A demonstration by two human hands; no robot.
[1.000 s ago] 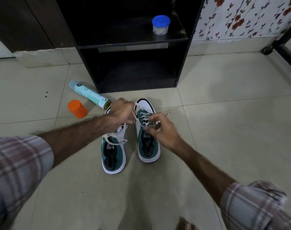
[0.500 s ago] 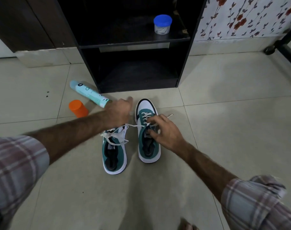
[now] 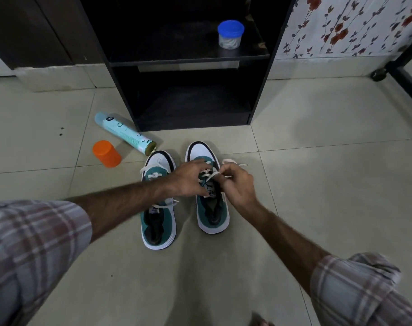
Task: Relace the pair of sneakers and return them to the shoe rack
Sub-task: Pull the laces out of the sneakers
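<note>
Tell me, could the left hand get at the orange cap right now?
Probably yes, once it lets go: the left hand is busy pinching the lace, but bare floor lies between it and the orange cap.

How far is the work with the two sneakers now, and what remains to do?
Done: both sneakers sit on the floor with white laces partly threaded. In hand: left hand and right hand pinch the lace of the right sneaker. Left: the left sneaker has loose laces, and the shoe rack shelf awaits both.

Glossy tiled floor [image 3: 317,184] — matt dark wood-look rack [image 3: 259,90], smooth plastic orange cap [image 3: 106,153].
</note>
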